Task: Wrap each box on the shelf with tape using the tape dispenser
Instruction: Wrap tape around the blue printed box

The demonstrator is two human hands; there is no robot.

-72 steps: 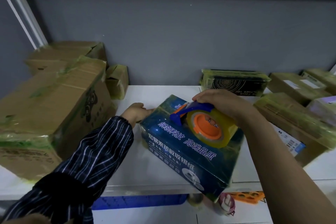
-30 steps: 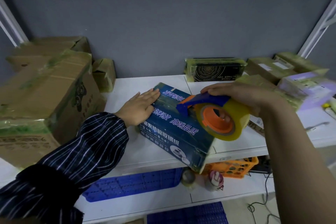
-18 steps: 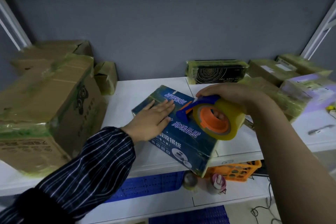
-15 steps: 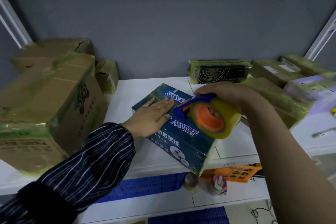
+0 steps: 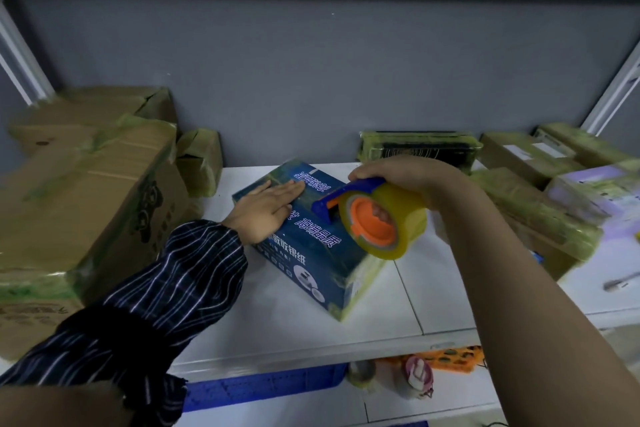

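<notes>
A dark blue printed box (image 5: 313, 248) lies at an angle on the white shelf (image 5: 287, 317), with yellowish tape visible on its right end. My left hand (image 5: 265, 210) rests flat on the box's top near its far left corner, fingers straight. My right hand (image 5: 403, 175) grips the tape dispenser (image 5: 375, 218), a blue handle with an orange hub and a roll of clear yellowish tape. The dispenser's blue blade end sits on the box top just right of my left fingertips.
A large taped cardboard carton (image 5: 79, 215) stands at the left, with smaller taped boxes (image 5: 199, 161) behind it. Several taped boxes (image 5: 533, 204) crowd the right side, and a black taped box (image 5: 417, 147) sits at the back. A blue crate (image 5: 263, 388) and an orange basket (image 5: 450, 357) sit on the shelf below.
The blue box has been pushed back from the shelf's front edge, fully onto the shelf. My left hand stays flat on its top and my right hand still holds the dispenser against it.
</notes>
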